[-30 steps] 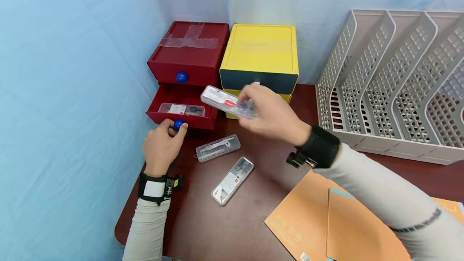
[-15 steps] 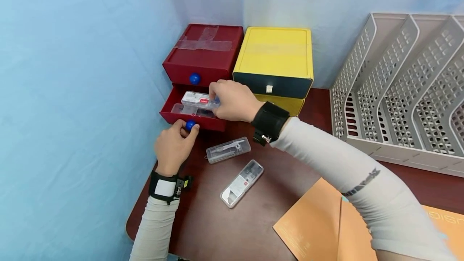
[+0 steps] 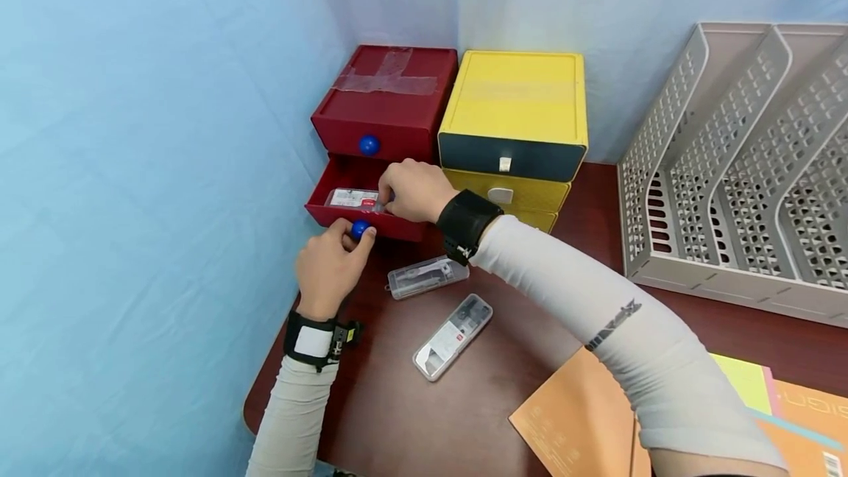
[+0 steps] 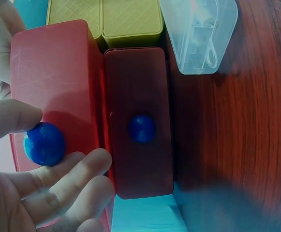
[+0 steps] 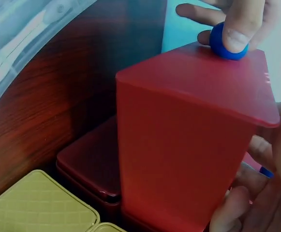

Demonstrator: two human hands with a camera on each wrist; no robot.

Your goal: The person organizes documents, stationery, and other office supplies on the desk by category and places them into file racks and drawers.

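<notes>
In the head view, the left hand [image 3: 329, 263], left of the frame's centre, pinches the blue knob [image 3: 360, 230] of the pulled-out red drawer [image 3: 397, 227]; the left wrist view shows thumb and finger on opposite sides of it. The right hand [image 3: 417, 188], just above centre, reaches into that drawer with curled fingers gripping the right end of a clear case [image 3: 354, 199] with a white and red label. The case lies inside, behind the drawer front. Below, on the dark table [image 3: 391, 403], lie a compass box [image 3: 427, 278] and a slanted pencil box [image 3: 453, 337]. The yellow cabinet [image 3: 517, 94] stands at upper centre, the grey rack [image 3: 729, 271] at right, and an orange notebook [image 3: 576, 411] at lower right.
</notes>
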